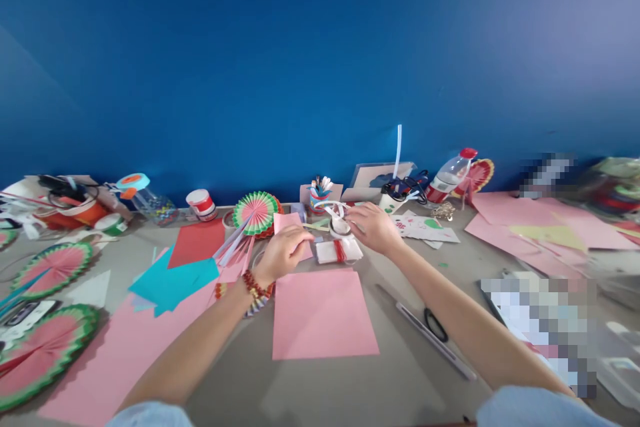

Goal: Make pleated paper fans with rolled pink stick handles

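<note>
A square sheet of pink paper (pixel 325 317) lies flat on the table in front of me. My left hand (pixel 286 255), with a beaded bracelet on its wrist, hovers over the sheet's far left corner, fingers loosely bent and nothing seen in them. Farther right, my right hand (pixel 374 227) reaches forward, its fingertips at a white looped strip (pixel 334 208); the grip is partly hidden. Below this strip is a small round white container (pixel 341 227). A white bundle tied with red string (pixel 340 251) sits between my hands, just beyond the sheet.
Paper fans (pixel 256 213) and turquoise paper (pixel 175 280) lie to the left. A pen (pixel 435 340) and a black ring (pixel 436 325) are near my right forearm. Along the blue wall stand a pen cup (pixel 319 200), a tilted plastic bottle (pixel 450 177) and a red-and-white tub (pixel 201 205).
</note>
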`<state>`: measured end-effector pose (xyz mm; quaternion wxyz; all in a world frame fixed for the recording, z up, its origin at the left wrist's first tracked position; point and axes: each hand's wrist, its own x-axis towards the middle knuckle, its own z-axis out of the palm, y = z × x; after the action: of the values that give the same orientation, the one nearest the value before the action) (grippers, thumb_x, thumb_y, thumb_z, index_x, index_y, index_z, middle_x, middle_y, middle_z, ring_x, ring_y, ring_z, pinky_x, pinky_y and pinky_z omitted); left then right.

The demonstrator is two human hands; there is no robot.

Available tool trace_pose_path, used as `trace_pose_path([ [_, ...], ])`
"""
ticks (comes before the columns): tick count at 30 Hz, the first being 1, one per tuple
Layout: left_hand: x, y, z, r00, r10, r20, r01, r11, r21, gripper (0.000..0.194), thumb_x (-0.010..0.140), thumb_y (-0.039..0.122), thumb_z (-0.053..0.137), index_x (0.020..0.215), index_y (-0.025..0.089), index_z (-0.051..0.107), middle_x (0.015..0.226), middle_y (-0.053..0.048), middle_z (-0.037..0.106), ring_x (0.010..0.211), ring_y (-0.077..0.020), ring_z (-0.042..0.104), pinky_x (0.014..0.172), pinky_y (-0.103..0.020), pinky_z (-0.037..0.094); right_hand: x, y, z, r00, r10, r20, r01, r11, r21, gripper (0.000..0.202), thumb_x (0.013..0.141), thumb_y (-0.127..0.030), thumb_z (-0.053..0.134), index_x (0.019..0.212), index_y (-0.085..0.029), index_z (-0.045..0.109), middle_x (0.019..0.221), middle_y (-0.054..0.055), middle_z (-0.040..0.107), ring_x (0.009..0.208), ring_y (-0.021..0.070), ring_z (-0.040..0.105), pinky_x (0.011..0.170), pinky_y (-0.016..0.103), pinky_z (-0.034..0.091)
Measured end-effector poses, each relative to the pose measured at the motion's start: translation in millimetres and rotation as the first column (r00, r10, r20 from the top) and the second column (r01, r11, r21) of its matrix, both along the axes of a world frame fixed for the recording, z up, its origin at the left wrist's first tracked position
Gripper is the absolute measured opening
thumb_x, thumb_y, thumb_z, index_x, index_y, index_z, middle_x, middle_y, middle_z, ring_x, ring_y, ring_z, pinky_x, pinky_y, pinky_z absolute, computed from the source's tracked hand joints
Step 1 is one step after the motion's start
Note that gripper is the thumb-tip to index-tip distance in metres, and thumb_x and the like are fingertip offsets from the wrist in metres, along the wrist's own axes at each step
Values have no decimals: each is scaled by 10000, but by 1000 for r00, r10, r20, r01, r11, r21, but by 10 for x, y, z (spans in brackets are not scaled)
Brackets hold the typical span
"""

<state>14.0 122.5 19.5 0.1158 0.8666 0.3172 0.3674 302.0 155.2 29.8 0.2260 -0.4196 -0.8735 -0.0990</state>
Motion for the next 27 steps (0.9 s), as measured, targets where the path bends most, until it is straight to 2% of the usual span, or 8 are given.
trace_pose_path([
  [3,-262,-317,-19,999,23,44,-21,998,-60,236,959,93,458,1053,196,649,1031,-62,717,995,-187,659,897,-335,532,-11,-225,32,993,-25,-115,27,1000,14,234,971,-214,492,1099,-173,684,1180,128,684,1040,261,608,932,406,471],
  [5,-418,-547,-44,999,16,41,-11,993,-115,233,965,110,479,1093,204,650,1077,-66,707,1050,-197,642,925,-351,524,-60,-472,-16,971,22,-239,-30,999,-32,199,965,-217,519,1071,-194,685,1120,108,704,1028,253,627,906,392,497],
  [9,-637,-1002,-149,994,19,-111,-35,989,-143,268,971,105,472,1152,205,642,1180,-74,690,1172,-217,592,1010,-384,498,-197,-1070,-282,956,138,-259,-212,935,-284,191,975,-210,506,1031,-214,688,969,80,736,923,229,663,804,357,539],
  [13,-725,-1406,-315,955,105,-278,-144,982,-121,321,969,118,454,1234,204,612,1245,-78,676,1214,-241,573,1033,-414,494,-258,-1566,-539,981,101,-164,-157,913,-376,297,963,-256,532,1238,-208,634,1239,119,683,1130,284,613,960,467,504],
  [15,-733,-1554,-391,927,82,-366,-135,983,-122,322,965,162,479,1257,213,604,1324,-78,640,1251,-264,551,1044,-434,490,-225,-1706,-608,991,68,-112,-107,912,-397,412,956,-309,557,1359,-221,558,1391,118,596,1265,309,534,1051,514,444],
  [19,-705,-1677,-494,882,191,-430,-256,961,-99,365,966,240,510,1326,210,558,1445,-108,541,1286,-296,530,1039,-459,493,-93,-1714,-703,990,-121,-78,83,921,-381,583,963,-392,531,1494,-189,397,1477,147,512,1320,337,483,1089,544,406],
  [22,-645,-1665,-552,854,316,-414,-379,922,-77,400,974,290,521,1362,193,519,1380,-130,582,1259,-309,549,1038,-490,481,-56,-1566,-777,962,-266,-58,225,899,-375,667,947,-467,536,1502,-137,372,1421,187,551,1273,366,513,1046,545,439],
  [27,-505,-1663,-636,859,322,-398,-394,913,-111,432,971,299,530,1387,192,479,1366,-124,594,1262,-305,555,1037,-488,481,-162,-1374,-861,961,-275,-40,235,880,-412,708,910,-434,576,1527,-179,340,1407,154,569,1284,355,502,1047,527,438],
])
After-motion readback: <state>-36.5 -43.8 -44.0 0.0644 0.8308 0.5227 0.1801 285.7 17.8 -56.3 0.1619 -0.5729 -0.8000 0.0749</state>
